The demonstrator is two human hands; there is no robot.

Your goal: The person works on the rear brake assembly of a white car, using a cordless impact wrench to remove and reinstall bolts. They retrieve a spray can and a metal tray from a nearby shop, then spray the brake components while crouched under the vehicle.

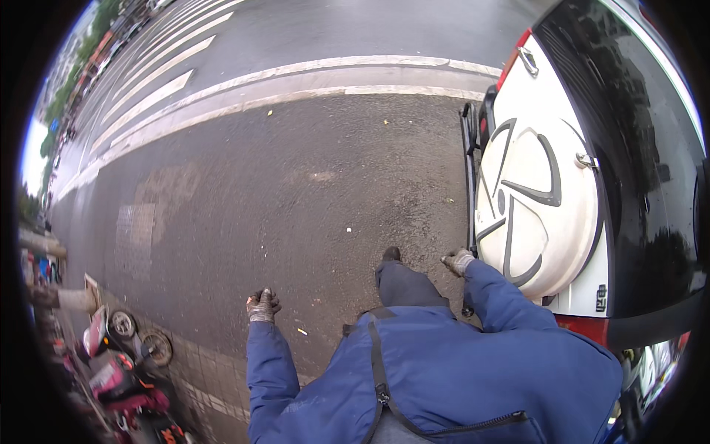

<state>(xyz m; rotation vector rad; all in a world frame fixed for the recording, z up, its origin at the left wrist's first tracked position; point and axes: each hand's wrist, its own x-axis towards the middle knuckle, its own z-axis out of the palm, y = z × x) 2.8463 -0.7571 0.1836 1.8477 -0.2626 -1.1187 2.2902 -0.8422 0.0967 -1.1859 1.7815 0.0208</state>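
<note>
Out on worn asphalt (296,177), beside a white vehicle (643,185).
With left hand (263,305) and right hand (458,261) loosely curled, no held object visible; just past the right, to a white wheel cover (543,218) on the tailgate (549,92). Could scrape knuckles on the dark bar (468,159) if swinging wide, or skid on slick grit (407,177). Out at the asphalt's far edge, to a pale kerb (370,90).

Dark lettering (600,298) on white van door (543,96)

I'm on a street (296,192). A car (614,207) stands beside my right hand (457,261), a crosswalk (157,94) well ahead of my left hand (263,305).
</note>
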